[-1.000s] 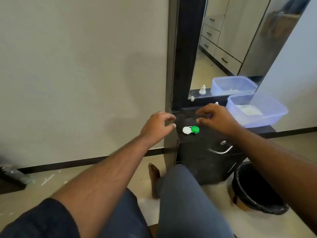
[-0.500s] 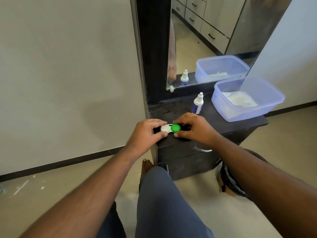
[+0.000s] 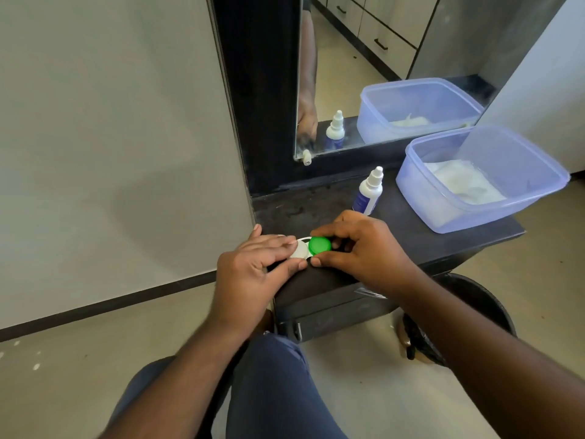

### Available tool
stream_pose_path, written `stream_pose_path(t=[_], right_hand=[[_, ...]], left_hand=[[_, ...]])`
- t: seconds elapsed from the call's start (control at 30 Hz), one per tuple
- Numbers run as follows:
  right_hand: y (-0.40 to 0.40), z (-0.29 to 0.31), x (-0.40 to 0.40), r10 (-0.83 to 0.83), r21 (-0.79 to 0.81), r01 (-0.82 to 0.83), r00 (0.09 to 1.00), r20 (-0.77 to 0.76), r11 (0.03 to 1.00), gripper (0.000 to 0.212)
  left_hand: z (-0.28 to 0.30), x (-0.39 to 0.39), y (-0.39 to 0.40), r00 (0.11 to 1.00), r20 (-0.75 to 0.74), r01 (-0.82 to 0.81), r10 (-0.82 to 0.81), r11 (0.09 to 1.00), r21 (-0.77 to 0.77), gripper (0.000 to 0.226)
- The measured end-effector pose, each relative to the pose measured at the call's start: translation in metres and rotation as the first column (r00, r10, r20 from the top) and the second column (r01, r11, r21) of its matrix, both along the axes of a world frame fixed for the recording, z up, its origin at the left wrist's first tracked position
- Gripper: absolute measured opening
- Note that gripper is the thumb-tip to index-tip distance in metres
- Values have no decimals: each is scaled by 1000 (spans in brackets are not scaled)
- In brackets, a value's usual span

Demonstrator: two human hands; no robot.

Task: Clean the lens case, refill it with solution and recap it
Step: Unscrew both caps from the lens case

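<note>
Head view: right hand [image 3: 364, 248] pinches the green cap [image 3: 319, 245] between thumb and forefinger; left hand [image 3: 253, 267] pinches the white cap [image 3: 300, 250]. Their lens case [image 3: 308, 248] lies flat at the black cabinet [image 3: 411, 236] top's front-left edge, long axis left-right. Behind stand a solution bottle [image 3: 367, 191] and, well right, a plastic tub [image 3: 481, 179].

You face a dark cabinet [image 3: 411, 236] with a mirror [image 3: 380, 58] rising from its back edge. Left of the cabinet you have a plain pale wall [image 3: 110, 122] with a dark skirting strip [image 3: 110, 304]; below it, beige floor [image 3: 79, 359]. Pale drawer fronts show in the mirror.
</note>
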State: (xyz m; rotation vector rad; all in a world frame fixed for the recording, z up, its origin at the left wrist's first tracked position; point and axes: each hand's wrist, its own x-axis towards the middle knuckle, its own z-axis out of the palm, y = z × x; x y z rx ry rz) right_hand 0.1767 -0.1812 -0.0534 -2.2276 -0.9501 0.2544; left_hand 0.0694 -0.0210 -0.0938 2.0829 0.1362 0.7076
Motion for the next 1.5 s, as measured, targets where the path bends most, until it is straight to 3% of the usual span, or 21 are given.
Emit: stream_pose_path(t=[0.13,0.47,0.53,0.63,0.67,0.8,0.9,0.97,1.1,1.33,1.5], right_hand=[[-1,-3,2,-10,4,10,1000,-1,1000,41],[0,-6,5,-5,38,6,1000,-7,999,43],[0,-7,4,-6,47,5,1000,8,999,43],[-1,-8,4,-20,46,19,999,33,999,43],[-1,-7,3,-21,38,19,999,34,999,42],[-1,-8,3,-10,39,9,999,33,999,42],[1,-7,3,-3,20,3,1000,31,1000,43],[0,-6,2,-18,25,17,1000,25,1000,43],[0,-5,3,-5,43,7,999,-44,999,43],[4,-6,-1,-36,82,38,999,-17,996,39],[4,-6,0,-15,59,15,1000,-5,998,41]], left_hand=[[-8,0,-9,994,72,-86,82,995,60,28],[-16,-9,1,994,110,17,-7,995,-95,29],[-16,-6,2,996,83,27,-18,994,-110,43],[-18,-1,10,988,-15,145,-151,969,-202,84],[-18,0,12,984,-26,165,-174,967,-196,85],[-17,-2,10,995,52,91,-89,995,-41,48],[-15,-3,10,999,21,49,-50,999,12,64],[-14,-3,11,994,-44,103,-104,994,-20,72],[-13,-6,8,997,-1,71,-71,997,-10,49],[-6,-1,13,988,-88,123,-124,992,-23,48],[-4,-3,10,997,-75,26,-26,1000,-3,50]])
